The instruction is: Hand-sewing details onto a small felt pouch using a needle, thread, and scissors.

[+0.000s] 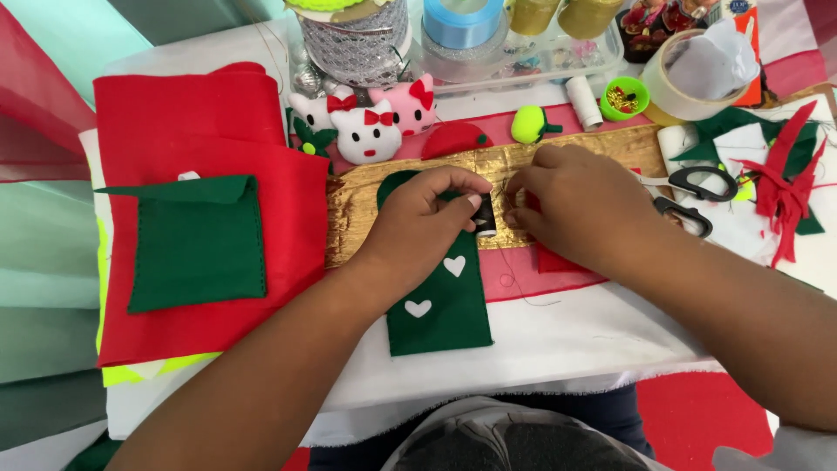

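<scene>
My left hand (427, 218) grips a small black thread spool (485, 218) over a strip of gold fabric (366, 205). My right hand (575, 205) meets it from the right, fingertips pinched at the spool's end, apparently on the thread. Under my left hand lies a dark green felt piece (440, 301) with two white hearts. A thin thread trails across the pink cloth (510, 275) below.
Red felt (218, 131) with a green felt square (196, 240) lies at left. Small cat plush heads (366, 131), ribbon rolls (462, 22), a tape roll (689, 78), a green cup of pins (623, 98) and black-handled scissors (693, 187) sit at the back and right.
</scene>
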